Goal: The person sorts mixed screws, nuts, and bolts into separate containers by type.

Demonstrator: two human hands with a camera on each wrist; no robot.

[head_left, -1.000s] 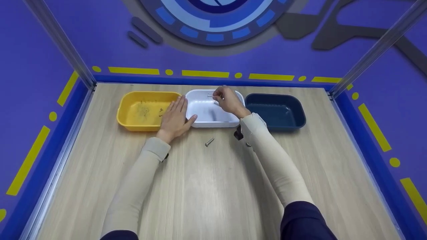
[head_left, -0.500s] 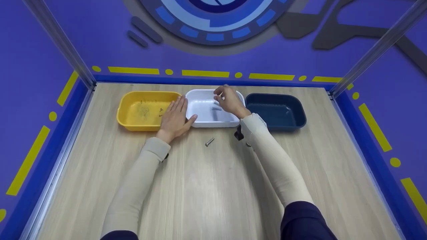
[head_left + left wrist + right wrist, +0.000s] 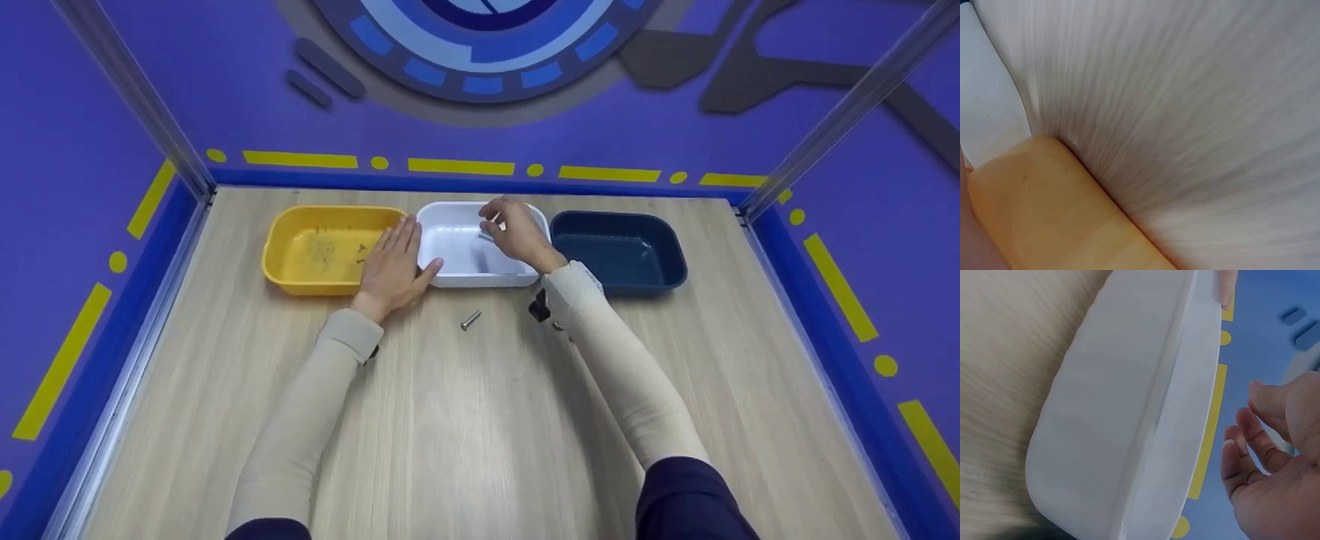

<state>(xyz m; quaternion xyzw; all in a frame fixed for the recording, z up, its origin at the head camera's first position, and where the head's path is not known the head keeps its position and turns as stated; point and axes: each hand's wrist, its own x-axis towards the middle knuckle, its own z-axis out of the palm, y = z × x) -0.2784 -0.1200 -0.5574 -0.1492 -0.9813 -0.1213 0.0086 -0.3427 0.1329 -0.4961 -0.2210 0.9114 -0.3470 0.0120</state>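
Right hand (image 3: 517,232): released, fingers loosely bent above the white bin (image 3: 484,281).
Left hand (image 3: 392,262): straight-fingered across the yellow bin's (image 3: 319,288) edge.
Loose screw (image 3: 471,320): worktop (image 3: 450,427), right of the left hand; probably light, stiff, apt to roll; pinch mid-shank.

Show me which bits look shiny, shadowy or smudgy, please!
Head view: pale glare on the wooden table, a shadow beside the right sleeve, small glints in the dark blue bin; left wrist view: smeary wood grain beyond the yellow bin; right wrist view: dim shadow along the white bin.
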